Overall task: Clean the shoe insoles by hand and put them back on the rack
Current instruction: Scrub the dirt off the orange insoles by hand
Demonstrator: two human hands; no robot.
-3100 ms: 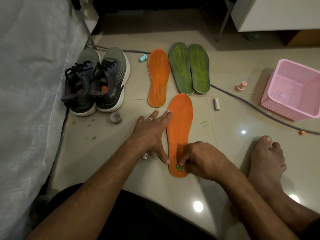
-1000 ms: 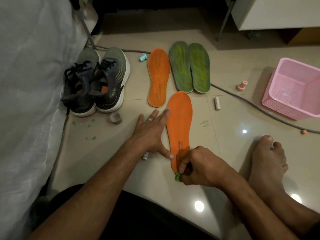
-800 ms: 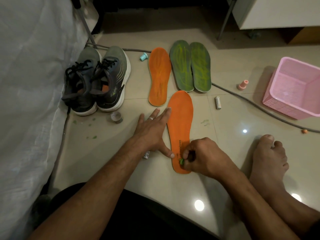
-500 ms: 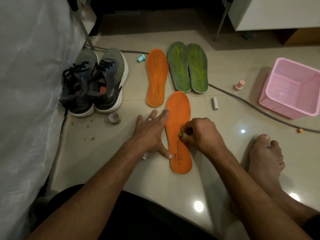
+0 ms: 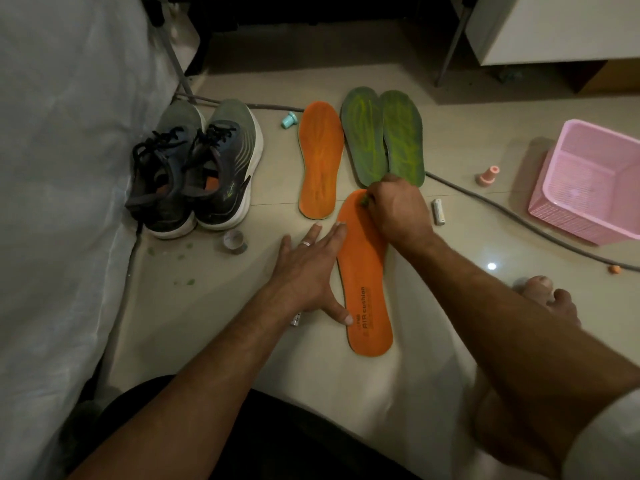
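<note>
An orange insole [image 5: 367, 289] lies lengthwise on the tiled floor in front of me. My left hand [image 5: 306, 268] lies flat beside it, fingers straight, with fingertips and thumb pressing its left edge. My right hand [image 5: 398, 209] is at the insole's toe end, fingers curled, pinching a small green scrap [image 5: 364, 201] against the orange surface. A second orange insole [image 5: 320, 159] lies further off, and two green insoles [image 5: 382, 135] lie side by side to its right.
A pair of grey-green sneakers [image 5: 201, 168] stands at the left by a white sheet [image 5: 62, 168]. A pink basket [image 5: 594, 181] sits at the right. A grey cable [image 5: 519, 220], a small battery [image 5: 438, 211], tape roll [image 5: 234, 241], caps and my bare foot [image 5: 547, 299] lie around.
My right hand with the green scrap has slid up the near orange insole from its heel to its toe end. My left hand has stayed pressed at the insole's left edge.
</note>
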